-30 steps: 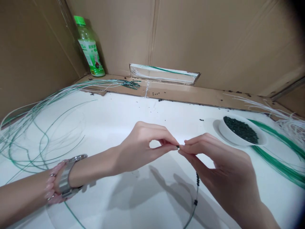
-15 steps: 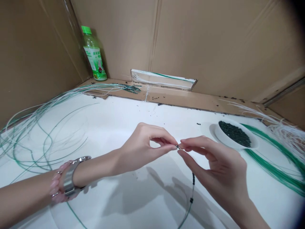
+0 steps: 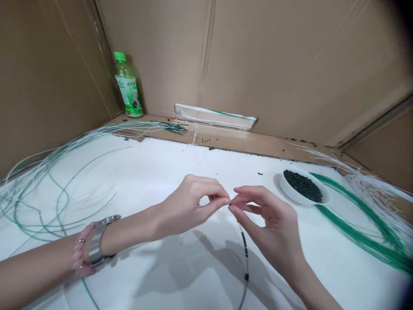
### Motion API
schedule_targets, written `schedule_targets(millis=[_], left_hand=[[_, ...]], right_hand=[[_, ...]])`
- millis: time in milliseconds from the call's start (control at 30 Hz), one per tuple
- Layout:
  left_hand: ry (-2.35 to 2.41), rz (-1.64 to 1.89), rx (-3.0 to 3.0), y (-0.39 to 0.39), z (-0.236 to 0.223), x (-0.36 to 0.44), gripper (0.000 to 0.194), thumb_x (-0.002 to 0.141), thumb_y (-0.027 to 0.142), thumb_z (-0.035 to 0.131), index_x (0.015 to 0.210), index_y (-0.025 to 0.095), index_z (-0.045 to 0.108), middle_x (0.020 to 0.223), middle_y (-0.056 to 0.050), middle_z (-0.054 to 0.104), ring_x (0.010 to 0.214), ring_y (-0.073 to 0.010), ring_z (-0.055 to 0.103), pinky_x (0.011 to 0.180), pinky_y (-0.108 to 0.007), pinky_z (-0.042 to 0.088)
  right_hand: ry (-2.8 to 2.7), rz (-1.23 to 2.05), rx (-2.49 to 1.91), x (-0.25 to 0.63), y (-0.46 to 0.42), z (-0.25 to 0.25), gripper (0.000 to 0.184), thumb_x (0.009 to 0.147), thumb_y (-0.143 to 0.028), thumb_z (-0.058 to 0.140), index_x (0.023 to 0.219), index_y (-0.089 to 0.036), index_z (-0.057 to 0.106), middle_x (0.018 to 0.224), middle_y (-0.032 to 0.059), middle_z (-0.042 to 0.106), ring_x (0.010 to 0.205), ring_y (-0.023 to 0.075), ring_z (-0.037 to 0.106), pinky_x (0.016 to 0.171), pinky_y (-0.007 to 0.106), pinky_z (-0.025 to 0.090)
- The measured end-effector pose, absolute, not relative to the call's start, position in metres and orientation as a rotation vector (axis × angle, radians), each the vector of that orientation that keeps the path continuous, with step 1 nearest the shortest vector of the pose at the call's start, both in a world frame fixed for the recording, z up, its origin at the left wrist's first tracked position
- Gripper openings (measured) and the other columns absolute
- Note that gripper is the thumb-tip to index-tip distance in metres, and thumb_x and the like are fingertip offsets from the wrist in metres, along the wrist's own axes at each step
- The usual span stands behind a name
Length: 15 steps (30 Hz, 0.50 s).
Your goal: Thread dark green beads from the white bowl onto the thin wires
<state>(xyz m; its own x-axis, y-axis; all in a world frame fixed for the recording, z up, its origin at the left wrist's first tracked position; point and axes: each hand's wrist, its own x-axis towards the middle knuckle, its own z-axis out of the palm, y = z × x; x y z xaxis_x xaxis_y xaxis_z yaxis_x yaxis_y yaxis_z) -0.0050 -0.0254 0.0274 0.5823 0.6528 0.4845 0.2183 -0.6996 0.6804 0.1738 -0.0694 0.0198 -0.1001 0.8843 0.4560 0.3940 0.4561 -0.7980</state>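
My left hand (image 3: 201,202) comes in from the left with thumb and index finger pinched together; the small dark bead seen there a moment before is mostly hidden between the tips. Against it, fingertips nearly touching, my right hand (image 3: 269,219) pinches the upper end of a thin beaded cord (image 3: 244,243). Below the right fingers the cord hangs down, with dark beads in a row and a separate cluster lower on it. A white bowl (image 3: 292,193) full of small dark beads (image 3: 303,186) stands just beyond my right hand.
A green-capped bottle (image 3: 129,92) stands in the back left corner against cardboard walls (image 3: 258,56). Green and white cords (image 3: 48,163) sprawl at left, their beaded ends (image 3: 174,128) at the back. Bundles of green cord (image 3: 355,241) and white cord (image 3: 371,185) lie right. Loose beads (image 3: 211,149) dot the surface.
Both hands appear slightly further left, and the fingertips have come closer together, hiding the bead. More of the hanging beaded cord shows. The whole view has shifted a little.
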Motion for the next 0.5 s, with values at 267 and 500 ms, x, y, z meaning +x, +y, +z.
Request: schedule_targets(millis=[267, 500], left_hand=[[0.607, 0.991, 2.815, -0.017, 0.034, -0.008, 0.023, 0.091, 0.008, 0.039, 0.078, 0.015, 0.057, 0.075, -0.005, 0.059, 0.070, -0.0146, 0.054, 0.063, -0.023, 0.043], [0.712, 0.864, 2.602, -0.002, 0.044, 0.005, 0.021, 0.093, 0.016, 0.042, 0.077, 0.016, 0.057, 0.074, -0.001, 0.057, 0.067, -0.0119, 0.052, 0.064, -0.022, 0.040]], right_hand=[[-1.602, 0.940, -1.163, 0.174, -0.061, 0.018, 0.024, 0.076, -0.016, 0.060, 0.100, -0.022, 0.061, 0.075, -0.0017, 0.057, 0.070, 0.0104, 0.057, 0.061, 0.021, 0.054], [-1.569, 1.008, -1.186, 0.187, -0.048, 0.021, 0.019, 0.073, -0.022, 0.066, 0.091, -0.020, 0.068, 0.089, 0.0042, 0.067, 0.085, 0.0160, 0.061, 0.067, 0.026, 0.052]])
